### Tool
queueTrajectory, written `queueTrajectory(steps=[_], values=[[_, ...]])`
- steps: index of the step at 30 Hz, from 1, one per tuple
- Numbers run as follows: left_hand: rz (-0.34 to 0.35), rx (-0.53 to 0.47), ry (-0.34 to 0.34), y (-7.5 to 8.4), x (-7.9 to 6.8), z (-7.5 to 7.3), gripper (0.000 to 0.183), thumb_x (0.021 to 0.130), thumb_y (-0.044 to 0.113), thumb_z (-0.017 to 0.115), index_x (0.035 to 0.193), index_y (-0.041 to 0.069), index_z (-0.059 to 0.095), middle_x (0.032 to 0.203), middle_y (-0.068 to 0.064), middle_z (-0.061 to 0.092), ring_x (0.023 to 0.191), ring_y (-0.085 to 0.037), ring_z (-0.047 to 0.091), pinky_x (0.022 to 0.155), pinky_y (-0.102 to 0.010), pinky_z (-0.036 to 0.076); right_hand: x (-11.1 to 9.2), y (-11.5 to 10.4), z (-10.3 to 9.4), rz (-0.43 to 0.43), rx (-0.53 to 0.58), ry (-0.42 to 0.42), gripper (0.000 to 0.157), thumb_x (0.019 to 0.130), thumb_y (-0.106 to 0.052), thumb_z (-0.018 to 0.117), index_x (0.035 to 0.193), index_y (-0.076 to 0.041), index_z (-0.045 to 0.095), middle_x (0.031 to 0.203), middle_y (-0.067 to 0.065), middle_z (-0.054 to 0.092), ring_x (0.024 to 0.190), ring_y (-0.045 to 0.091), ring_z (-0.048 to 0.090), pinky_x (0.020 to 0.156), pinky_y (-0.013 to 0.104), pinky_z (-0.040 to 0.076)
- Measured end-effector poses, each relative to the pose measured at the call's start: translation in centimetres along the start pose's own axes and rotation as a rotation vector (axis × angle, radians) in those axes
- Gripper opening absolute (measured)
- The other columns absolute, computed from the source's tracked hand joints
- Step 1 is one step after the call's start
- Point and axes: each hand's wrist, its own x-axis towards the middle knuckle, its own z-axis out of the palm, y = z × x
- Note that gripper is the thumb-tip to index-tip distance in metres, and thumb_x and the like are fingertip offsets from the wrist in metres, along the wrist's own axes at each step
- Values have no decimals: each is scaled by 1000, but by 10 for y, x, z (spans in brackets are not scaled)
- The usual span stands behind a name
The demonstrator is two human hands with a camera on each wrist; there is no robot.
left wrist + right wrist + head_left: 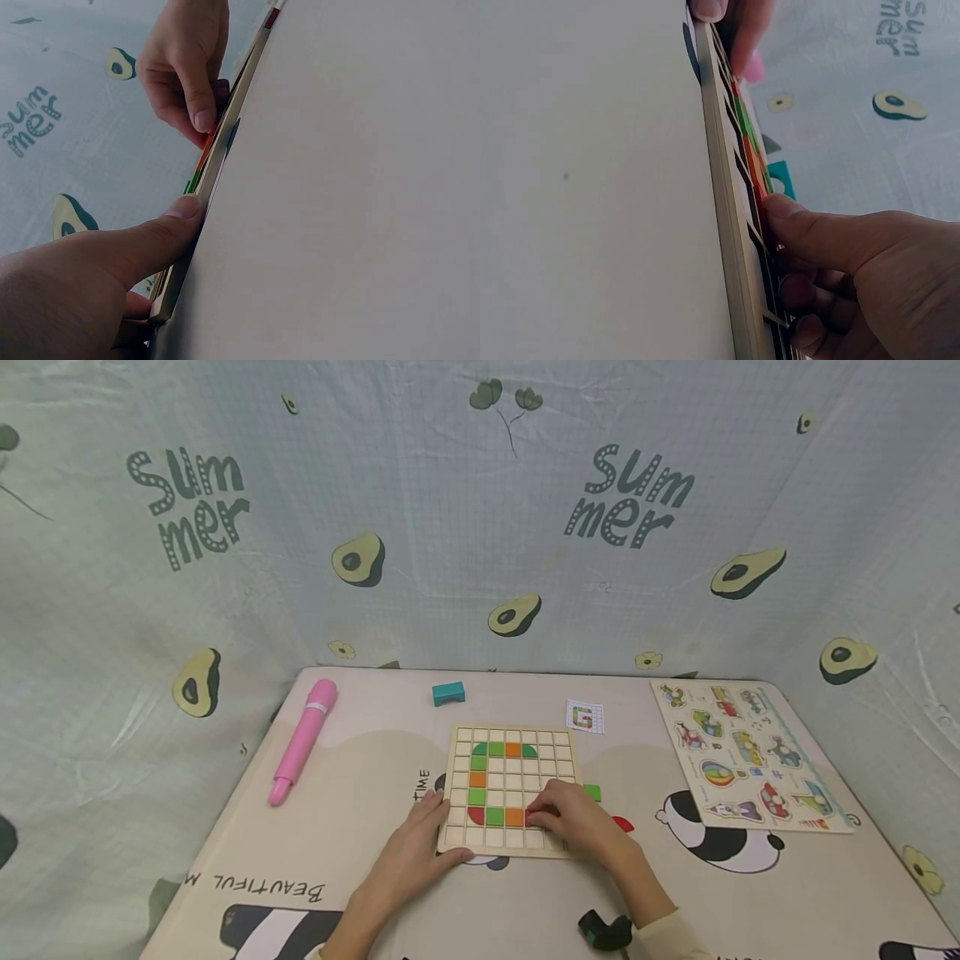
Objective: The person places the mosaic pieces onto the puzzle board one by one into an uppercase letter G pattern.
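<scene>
A wooden grid board [551, 852] lies flat, with green, orange and red tiles along its top row, left column and lower row. At its front left corner, my left hand [411, 852] holds the board, thumb on the front edge and fingers along the left side. My right hand [577, 818] pinches a red tile [760, 208] at the lower row, beside an orange tile [514, 817]; the fingers hide most of the red piece. Right of the board lie a green tile [592, 792] and a red rounded tile [623, 823], partly behind the hand.
A small pattern card [585, 717] lies behind the board, and a teal block [448, 693] stands at the back. To the left is a pink stick-like object [303, 739]. A picture puzzle board [738, 752] occupies the right. Near my right forearm lies a black object [604, 932].
</scene>
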Motion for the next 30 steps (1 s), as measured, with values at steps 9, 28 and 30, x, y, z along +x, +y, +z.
queueTrajectory(steps=[9, 28, 30], values=[[2, -1, 6, 0, 0, 1, 84, 79, 48, 81, 143, 1, 53, 151, -18, 50, 147, -36, 40, 116, -51, 41, 0, 0, 1, 23, 11, 27, 16, 88, -25, 78, 99, -16, 72, 79, -11, 56, 73, 6, 50, 64, 17, 46], [-16, 14, -7, 0, 1, 1, 87, 79, 50, 81, 145, 1, 51, 153, -17, 49, 147, -36, 39, 117, -51, 41, -8, 23, -32, 169, 26, 96, 29, 88, -18, 76, 116, -15, 68, 104, -5, 61, 89, 12, 53, 74, 24, 50], [-20, 9, -10, 1, 1, 1, 87, 79, 49, 81, 145, 2, 51, 153, -17, 48, 147, -36, 39, 117, -51, 41, -9, 27, -35, 180, 18, 98, 30, 89, -17, 75, 118, -15, 68, 106, -2, 60, 90, 14, 52, 74, 25, 49]])
